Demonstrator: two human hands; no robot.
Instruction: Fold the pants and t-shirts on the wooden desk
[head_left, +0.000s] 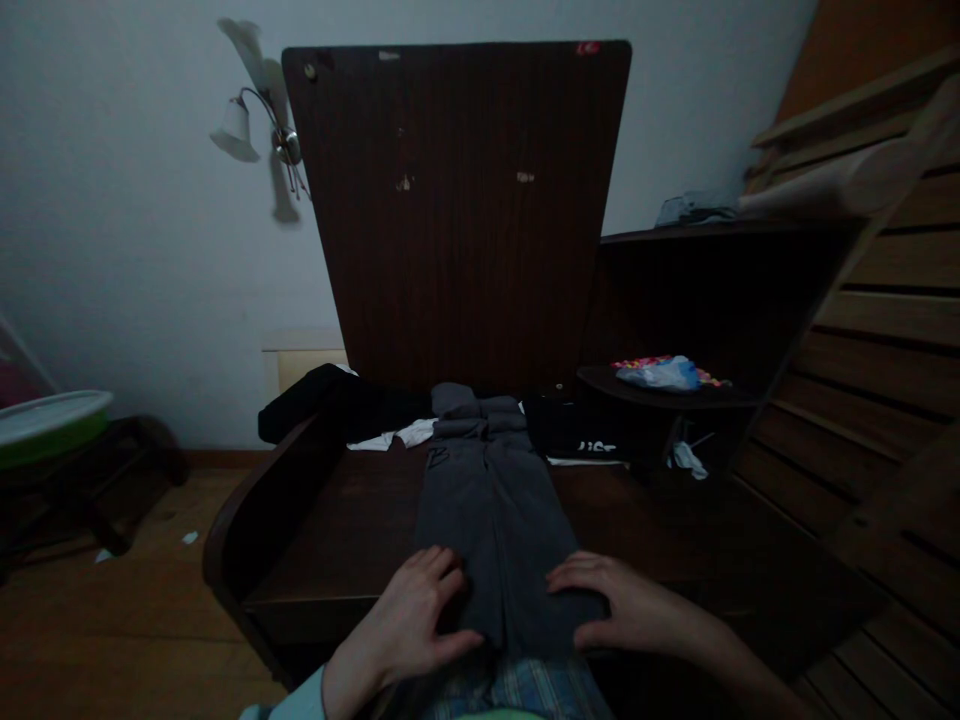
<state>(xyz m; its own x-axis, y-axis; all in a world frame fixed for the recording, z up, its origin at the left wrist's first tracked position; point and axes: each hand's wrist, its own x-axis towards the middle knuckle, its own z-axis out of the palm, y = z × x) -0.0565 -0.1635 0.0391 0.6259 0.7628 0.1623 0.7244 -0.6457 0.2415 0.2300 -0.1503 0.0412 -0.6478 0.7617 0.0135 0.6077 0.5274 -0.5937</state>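
Dark grey trousers (487, 510) lie lengthwise on a dark wooden desk (352, 530). Their far end is bunched into folds against the upright panel, and the near end reaches the desk's front edge. My left hand (420, 610) rests on the left side of the near end, thumb apart from the fingers. On the right side of that end lies my right hand (604, 600), its fingers stretched over the cloth and its thumb spread. Neither hand visibly grips the fabric. Checked blue cloth (525, 690) shows just below the trousers.
Black clothing (315, 400) is heaped at the back left; a black garment with white lettering (585, 430) lies at the back right. A plastic bag (664, 373) sits on the corner shelf (675, 398). Wooden slats (877, 370) stand on the right, a green basin (52, 430) on the left.
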